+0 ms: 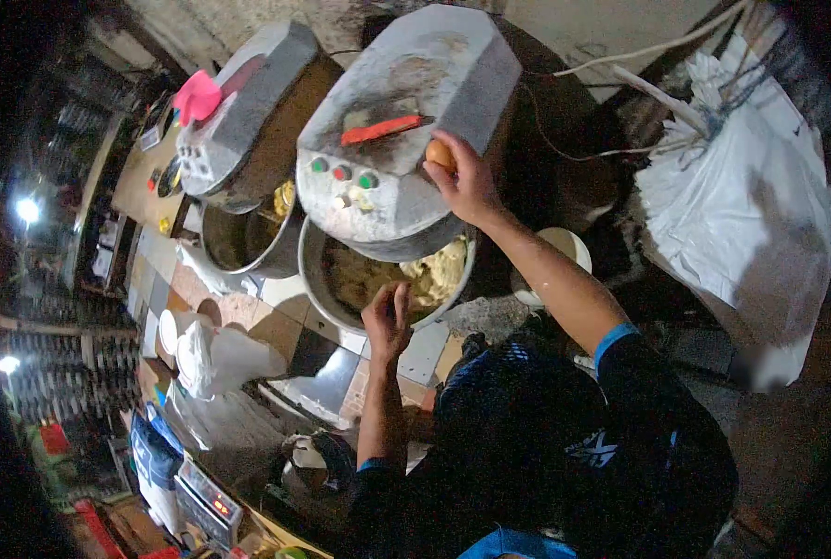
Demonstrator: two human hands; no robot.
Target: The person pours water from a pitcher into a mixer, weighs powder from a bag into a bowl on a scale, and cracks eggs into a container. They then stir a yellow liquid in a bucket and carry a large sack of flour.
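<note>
My right hand (466, 183) is closed around a brown egg (441, 154), held up by the front right edge of a mixer's grey, flour-dusted top (341, 172). Lower down, my left hand (388, 321) is over the near rim of the mixer's metal bowl (313, 279). Its fingers are curled in, and whatever they hold, if anything, is hidden. Pale dough (439, 270) lies in the bowl under the mixer head. A red-handled tool (383, 129) rests on top of the machine, above its green and red buttons (343, 173).
A second mixer (248, 112) with its own bowl (238, 238) stands to the left, a pink scoop (197, 98) on it. White sacks (732, 186) fill the right side. A white bucket (565, 252) is beside the bowl. A digital scale (209, 498) sits at lower left.
</note>
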